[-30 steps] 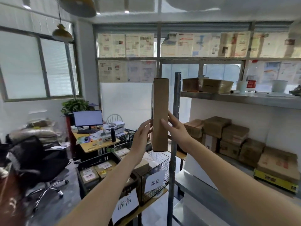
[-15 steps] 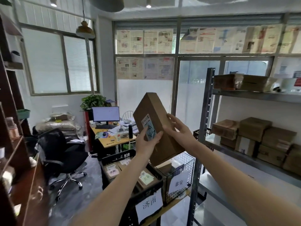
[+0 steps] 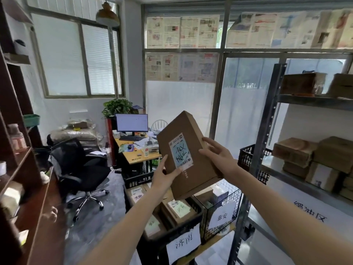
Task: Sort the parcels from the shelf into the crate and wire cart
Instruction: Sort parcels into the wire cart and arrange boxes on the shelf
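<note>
Both hands, left hand and right hand, grip tilted labelled parcel above crate and wire cart.

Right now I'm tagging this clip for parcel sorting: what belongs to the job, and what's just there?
Job:
- parcel gripped by left hand and right hand
- black crate
- wire cart
- shelf with stacked boxes

Lying about:
- office chair
- monitor
- potted plant
- hanging lamp
</note>
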Motion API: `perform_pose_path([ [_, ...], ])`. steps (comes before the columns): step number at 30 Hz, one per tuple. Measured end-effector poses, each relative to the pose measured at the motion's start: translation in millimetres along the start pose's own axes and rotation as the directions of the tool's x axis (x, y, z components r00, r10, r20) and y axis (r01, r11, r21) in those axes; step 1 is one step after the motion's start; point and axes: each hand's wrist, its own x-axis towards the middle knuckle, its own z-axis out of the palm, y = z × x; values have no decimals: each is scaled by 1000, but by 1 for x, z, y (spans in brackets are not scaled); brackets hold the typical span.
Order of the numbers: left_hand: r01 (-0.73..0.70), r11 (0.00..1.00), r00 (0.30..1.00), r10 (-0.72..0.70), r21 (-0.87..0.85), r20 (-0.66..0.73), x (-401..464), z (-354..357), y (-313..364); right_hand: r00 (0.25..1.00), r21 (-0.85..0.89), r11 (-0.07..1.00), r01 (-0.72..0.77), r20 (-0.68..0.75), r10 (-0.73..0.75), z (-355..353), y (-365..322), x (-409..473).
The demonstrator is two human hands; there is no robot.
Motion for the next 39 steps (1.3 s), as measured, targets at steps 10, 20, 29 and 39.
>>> perform_pose_path([
  [10,-69,990,996,62,-121,-58,129,41,20,999,-78,997,-20,31,23,-57,30,148],
  [20,-185,982,983,185,25,4,237,117,9,994,-98,992,-74,-86,66,-132,94,259],
  [29,-52,975,994,28,218,110,342,134,-77,964,-77,968,-239,-141,226,-157,204,346],
  [39,32,763,987,-124,646,97,438,83,-215,900,-120,892,-436,-89,428,-131,334,436],
])
